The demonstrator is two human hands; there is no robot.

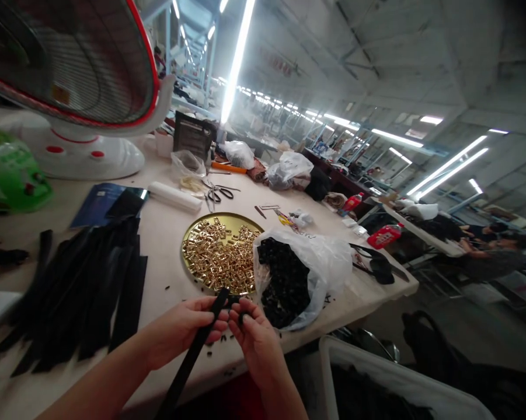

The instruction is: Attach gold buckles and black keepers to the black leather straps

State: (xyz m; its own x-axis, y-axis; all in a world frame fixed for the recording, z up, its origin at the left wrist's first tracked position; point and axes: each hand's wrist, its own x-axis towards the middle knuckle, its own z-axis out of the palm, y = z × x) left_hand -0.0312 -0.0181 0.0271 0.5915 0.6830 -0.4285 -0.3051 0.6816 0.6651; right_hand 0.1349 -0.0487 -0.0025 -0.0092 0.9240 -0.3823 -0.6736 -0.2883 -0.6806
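My left hand [192,325] is closed around a long black strap [191,359], whose upper end sticks out past the thumb. Close beside it, my right hand [256,333] pinches a small black piece [244,315] too small to name surely. Just beyond both hands is a round gold tray [188,224] heaped with small gold metal buckles [221,256]. A clear plastic bag [328,256] lies open to the right, full of small black pieces [284,280]. Many black straps [87,286] are spread in a pile on the left.
A white fan [91,157] with a red rim stands at the back left. Scissors [221,191], a white roll [175,197] and red bottles [385,235] lie farther back. A white bin [403,367] stands below the table's right edge. A person [494,256] sits far right.
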